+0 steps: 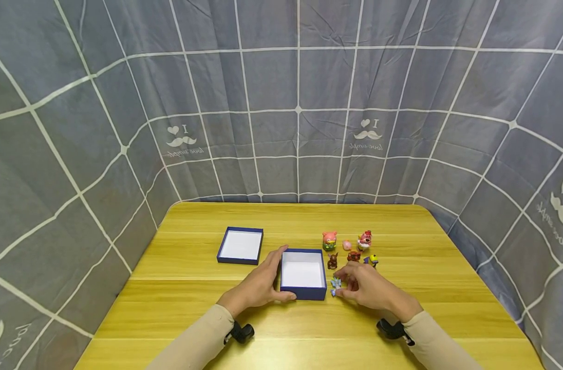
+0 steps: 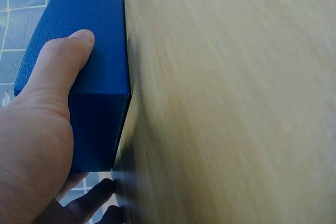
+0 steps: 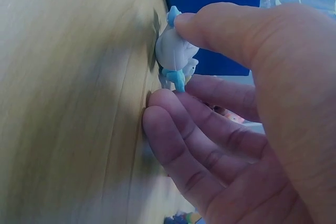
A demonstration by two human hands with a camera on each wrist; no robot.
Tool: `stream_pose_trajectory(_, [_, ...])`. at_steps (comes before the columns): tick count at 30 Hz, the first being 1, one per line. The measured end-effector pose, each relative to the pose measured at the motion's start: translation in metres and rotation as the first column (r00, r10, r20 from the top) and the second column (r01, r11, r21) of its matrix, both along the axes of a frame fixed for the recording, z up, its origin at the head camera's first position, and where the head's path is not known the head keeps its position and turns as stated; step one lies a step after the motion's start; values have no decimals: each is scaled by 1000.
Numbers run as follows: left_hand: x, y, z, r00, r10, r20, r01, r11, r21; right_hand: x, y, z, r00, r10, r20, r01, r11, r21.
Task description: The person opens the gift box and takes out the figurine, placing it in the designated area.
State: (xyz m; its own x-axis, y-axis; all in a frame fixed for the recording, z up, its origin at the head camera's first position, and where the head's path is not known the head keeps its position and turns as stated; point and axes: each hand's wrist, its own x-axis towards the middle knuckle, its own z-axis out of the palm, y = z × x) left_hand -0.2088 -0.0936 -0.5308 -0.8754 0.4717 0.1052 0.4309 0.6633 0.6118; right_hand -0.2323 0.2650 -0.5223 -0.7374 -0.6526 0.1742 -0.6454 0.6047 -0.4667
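An open blue box [image 1: 302, 296] with a white inside stands in the middle of the table. My left hand [image 1: 259, 287] grips its left side, the thumb [image 2: 68, 51] lying along the front wall. Just right of the box, my right hand [image 1: 366, 285] pinches a small pale grey and light-blue figurine [image 3: 176, 51] between thumb and fingers, low at the table top. In the head view that figurine [image 1: 336, 283] is partly covered by the fingertips.
The box's lid [image 1: 240, 246] lies white side up at the left. Beyond my right hand stand several small figurines: a pink and green one [image 1: 329, 240], a pink one [image 1: 347, 245], a red-hatted one [image 1: 364, 240], brown [image 1: 332, 261] and red [image 1: 353, 256] ones, and a yellow-blue one [image 1: 372, 261].
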Motion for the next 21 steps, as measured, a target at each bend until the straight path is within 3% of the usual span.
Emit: stream_pose_trajectory(21, [0, 1, -1, 1000, 7, 3, -7, 1000, 0, 4, 3, 0, 1000, -11, 14, 11, 1000, -17])
